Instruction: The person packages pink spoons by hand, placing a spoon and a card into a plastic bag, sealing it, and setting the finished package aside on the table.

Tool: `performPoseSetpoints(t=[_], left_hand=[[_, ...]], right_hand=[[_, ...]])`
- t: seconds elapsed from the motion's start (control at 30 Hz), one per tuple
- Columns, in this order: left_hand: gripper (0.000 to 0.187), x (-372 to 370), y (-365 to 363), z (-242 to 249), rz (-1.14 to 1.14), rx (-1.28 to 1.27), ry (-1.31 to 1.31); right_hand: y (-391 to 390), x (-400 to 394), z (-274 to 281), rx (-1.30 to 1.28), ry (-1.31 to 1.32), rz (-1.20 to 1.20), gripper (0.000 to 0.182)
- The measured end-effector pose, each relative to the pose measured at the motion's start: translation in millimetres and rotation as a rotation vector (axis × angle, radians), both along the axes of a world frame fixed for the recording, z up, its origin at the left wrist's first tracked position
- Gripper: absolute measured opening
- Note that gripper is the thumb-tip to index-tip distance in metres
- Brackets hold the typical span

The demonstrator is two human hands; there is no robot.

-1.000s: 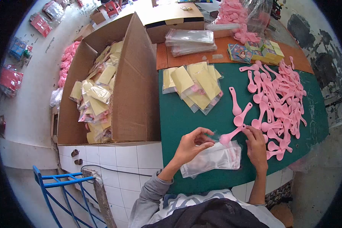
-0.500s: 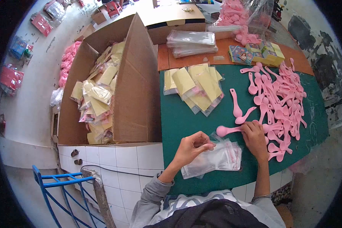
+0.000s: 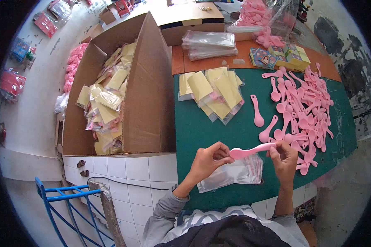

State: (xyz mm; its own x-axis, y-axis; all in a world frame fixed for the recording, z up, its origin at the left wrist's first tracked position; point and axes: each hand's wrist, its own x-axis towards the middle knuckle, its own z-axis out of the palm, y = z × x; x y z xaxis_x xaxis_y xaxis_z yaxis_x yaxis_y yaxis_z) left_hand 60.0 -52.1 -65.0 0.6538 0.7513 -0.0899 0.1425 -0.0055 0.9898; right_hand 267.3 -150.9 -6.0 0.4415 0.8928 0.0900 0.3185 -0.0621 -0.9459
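My right hand (image 3: 283,159) grips a pink measuring spoon (image 3: 253,151) by its handle end. The spoon lies almost level, its rounded bowl pointing left. At the bowl, the fingers of my left hand (image 3: 212,159) are pinched together on what looks like the edge of a clear plastic bag, mostly hidden against the bags underneath. Below both hands lies a stack of clear plastic bags (image 3: 228,178) on the green table surface (image 3: 218,199). Two loose pink spoons, one upper (image 3: 257,111) and one lower (image 3: 268,129), lie beyond my right hand, beside a large pile of pink spoons (image 3: 307,105).
Packed bags with cream cards (image 3: 212,91) lie at the table's far left. Behind are more clear bags (image 3: 208,43) and stacked printed cards (image 3: 279,57). A tall cardboard box (image 3: 148,94) full of packed bags stands left. A blue metal frame (image 3: 66,191) is at lower left.
My right hand has lifted the pink spoon off the table beside the pile and brought it nearer me. The spoon's bowl is now at my left fingertips. One loose spoon has shifted slightly.
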Motion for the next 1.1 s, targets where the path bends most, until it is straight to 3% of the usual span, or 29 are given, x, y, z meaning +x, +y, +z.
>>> performPoseSetpoints(t=[0.07, 0.27, 0.37, 0.47, 0.67, 0.87, 0.97, 1.07, 1.1], left_hand=[[0.024, -1, 1, 2, -0.004, 0.042, 0.025], [0.026, 1, 2, 7, 0.011, 0.018, 0.011], [0.028, 2, 3, 7, -0.005, -0.021, -0.08], [0.029, 0, 4, 6, -0.05, -0.201, -0.152], [0.031, -1, 8, 9, -0.056, -0.308, -0.231], [0.032, 8, 7, 12, -0.1, -0.227, -0.262], [0.034, 14, 7, 21, -0.174, -0.203, -0.283], [0.034, 19, 8, 25, -0.169, -0.107, -0.276], [0.032, 21, 8, 29, -0.075, -0.134, -0.355]], right_hand=[[-1, 0, -7, -0.011, -0.083, 0.005, 0.01], [3, -11, 4, 0.066, 0.045, -0.133, 0.013], [3, -7, 7, 0.002, -0.083, -0.09, 0.013], [6, -6, 10, 0.003, -0.109, -0.101, 0.014], [6, -3, 7, 0.05, -0.244, -0.088, 0.015], [13, -11, 27, 0.064, -0.377, 0.028, 0.013], [18, -10, 24, 0.007, -0.435, 0.21, 0.012], [24, -16, 23, 0.061, -0.363, 0.286, 0.012], [25, -15, 25, 0.04, -0.348, 0.284, 0.011]])
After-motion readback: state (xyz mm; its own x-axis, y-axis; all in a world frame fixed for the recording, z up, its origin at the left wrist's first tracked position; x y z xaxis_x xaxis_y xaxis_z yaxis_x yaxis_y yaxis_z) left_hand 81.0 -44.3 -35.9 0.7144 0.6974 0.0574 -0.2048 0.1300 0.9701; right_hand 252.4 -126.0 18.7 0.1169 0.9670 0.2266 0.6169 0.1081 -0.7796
